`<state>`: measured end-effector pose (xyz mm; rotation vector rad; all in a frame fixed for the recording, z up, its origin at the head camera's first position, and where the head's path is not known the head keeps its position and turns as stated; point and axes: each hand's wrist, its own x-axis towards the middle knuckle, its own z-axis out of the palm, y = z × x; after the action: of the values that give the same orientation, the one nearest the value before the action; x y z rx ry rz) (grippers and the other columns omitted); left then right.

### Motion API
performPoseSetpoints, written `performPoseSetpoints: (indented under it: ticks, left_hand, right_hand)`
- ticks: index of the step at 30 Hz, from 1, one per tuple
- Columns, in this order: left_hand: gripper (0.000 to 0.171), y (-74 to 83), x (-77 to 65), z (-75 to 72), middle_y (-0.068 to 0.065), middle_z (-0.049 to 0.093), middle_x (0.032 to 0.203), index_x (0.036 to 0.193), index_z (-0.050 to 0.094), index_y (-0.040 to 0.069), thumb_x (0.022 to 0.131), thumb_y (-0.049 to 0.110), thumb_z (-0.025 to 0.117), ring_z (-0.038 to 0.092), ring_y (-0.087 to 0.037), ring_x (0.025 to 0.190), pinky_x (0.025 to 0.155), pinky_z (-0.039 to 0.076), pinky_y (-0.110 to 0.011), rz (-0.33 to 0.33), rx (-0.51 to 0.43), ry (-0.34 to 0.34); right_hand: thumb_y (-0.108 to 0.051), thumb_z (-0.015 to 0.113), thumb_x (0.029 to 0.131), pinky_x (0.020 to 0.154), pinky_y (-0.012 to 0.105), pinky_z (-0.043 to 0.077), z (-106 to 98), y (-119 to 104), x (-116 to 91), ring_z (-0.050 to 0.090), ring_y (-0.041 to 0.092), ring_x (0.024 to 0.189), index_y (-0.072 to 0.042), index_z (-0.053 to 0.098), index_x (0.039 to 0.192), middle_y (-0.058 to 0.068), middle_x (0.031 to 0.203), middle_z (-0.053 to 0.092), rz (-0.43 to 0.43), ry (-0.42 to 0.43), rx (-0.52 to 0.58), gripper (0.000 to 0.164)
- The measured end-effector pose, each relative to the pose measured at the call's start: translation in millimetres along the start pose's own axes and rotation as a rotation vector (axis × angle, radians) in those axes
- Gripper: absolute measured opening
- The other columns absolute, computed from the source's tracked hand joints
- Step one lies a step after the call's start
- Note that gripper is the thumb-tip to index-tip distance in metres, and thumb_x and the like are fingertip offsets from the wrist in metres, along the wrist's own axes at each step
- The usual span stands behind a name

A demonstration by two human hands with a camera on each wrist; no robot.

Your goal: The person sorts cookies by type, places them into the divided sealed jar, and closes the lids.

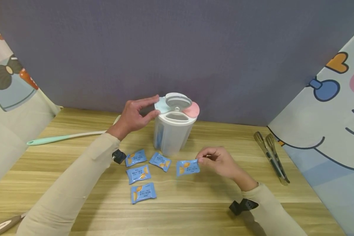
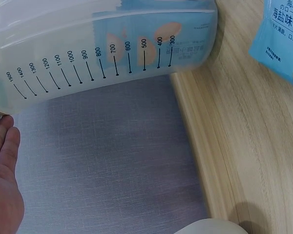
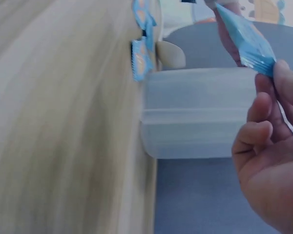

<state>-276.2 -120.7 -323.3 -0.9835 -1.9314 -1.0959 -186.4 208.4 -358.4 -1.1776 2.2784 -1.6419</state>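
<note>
A translucent food storage container (image 1: pixel 172 136) stands at the back of the table, its lid split into pale blue, pink and white-grey flaps. The white-grey flap (image 1: pixel 179 101) is raised over an opening. Blue wrapped snack packets show through the wall, beside volume marks (image 2: pixel 129 56). My left hand (image 1: pixel 133 114) touches the lid's left edge with thumb and fingers extended; only part of it shows in the left wrist view. Right of several blue packets (image 1: pixel 143 192) on the table, my right hand (image 1: pixel 221 162) pinches one blue snack packet (image 1: pixel 187 167) by its end, in front of the container.
At the left lies a utensil with a mint handle (image 1: pixel 48 140), its head partly behind my left hand. Metal tongs (image 1: pixel 272 159) lie on the right. A brown handle (image 1: pixel 4 226) pokes in at the lower left. A grey panel (image 1: pixel 177 49) rises behind the table.
</note>
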Motion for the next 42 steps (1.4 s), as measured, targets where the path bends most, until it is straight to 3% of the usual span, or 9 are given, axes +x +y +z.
performPoseSetpoints:
  ticks: [6, 12, 21, 31, 36, 42]
  left_hand:
    - [0.041, 0.3, 0.0, 0.3, -0.008, 0.062, 0.12, 0.115, 0.067, 0.0, 0.078, 0.013, 0.077, 0.06, -0.023, 0.109, 0.092, 0.047, -0.034, 0.003, 0.003, 0.005]
    - [0.041, 1.4, -0.2, 0.3, -0.009, 0.062, 0.121, 0.116, 0.067, 0.0, 0.079, 0.013, 0.077, 0.059, -0.023, 0.11, 0.092, 0.047, -0.035, -0.007, -0.001, -0.004]
    - [0.04, 2.5, -0.1, 0.0, -0.009, 0.062, 0.12, 0.116, 0.067, 0.0, 0.079, 0.012, 0.077, 0.059, -0.023, 0.11, 0.092, 0.047, -0.035, -0.01, -0.007, -0.004]
    - [0.04, 1.6, -0.4, 0.5, -0.01, 0.063, 0.119, 0.115, 0.067, -0.001, 0.078, 0.012, 0.077, 0.059, -0.023, 0.11, 0.092, 0.046, -0.034, -0.001, -0.001, 0.0]
    - [0.041, 1.3, -0.5, 0.4, -0.01, 0.063, 0.119, 0.115, 0.067, -0.001, 0.078, 0.012, 0.078, 0.059, -0.023, 0.11, 0.092, 0.046, -0.033, 0.001, 0.001, 0.004]
    - [0.04, 0.7, -0.2, 0.1, -0.01, 0.063, 0.119, 0.115, 0.067, 0.0, 0.079, 0.013, 0.077, 0.06, -0.023, 0.109, 0.092, 0.047, -0.033, 0.014, 0.0, 0.003]
  right_hand:
    - [0.008, 0.06, 0.088, 0.056, 0.022, 0.046, -10, -4, 3, 0.055, 0.011, 0.071, 0.003, 0.068, 0.089, 0.01, 0.087, 0.066, -0.036, 0.181, -0.045, 0.009]
    - [0.009, 0.058, 0.089, 0.066, 0.023, 0.049, -16, -7, 6, 0.058, 0.011, 0.077, 0.002, 0.069, 0.09, 0.004, 0.087, 0.067, -0.07, 0.297, -0.007, 0.013]
    - [0.01, 0.057, 0.09, 0.043, 0.025, 0.03, -25, -11, 16, 0.037, 0.01, 0.052, 0.006, 0.067, 0.089, 0.003, 0.062, 0.051, -0.114, 0.434, -0.007, 0.01]
    - [0.009, 0.053, 0.092, 0.042, 0.026, 0.026, -33, -17, 37, 0.034, 0.012, 0.049, 0.014, 0.062, 0.091, 0.006, 0.06, 0.048, -0.212, 0.508, 0.089, 0.01]
    - [0.005, 0.057, 0.092, 0.042, 0.024, 0.025, -40, -24, 49, 0.033, 0.012, 0.048, 0.017, 0.061, 0.091, 0.006, 0.059, 0.049, -0.243, 0.558, 0.065, 0.013]
    - [0.001, 0.059, 0.092, 0.04, 0.024, 0.023, -44, -32, 62, 0.029, 0.013, 0.045, 0.012, 0.065, 0.092, 0.005, 0.054, 0.042, -0.263, 0.572, 0.016, 0.012]
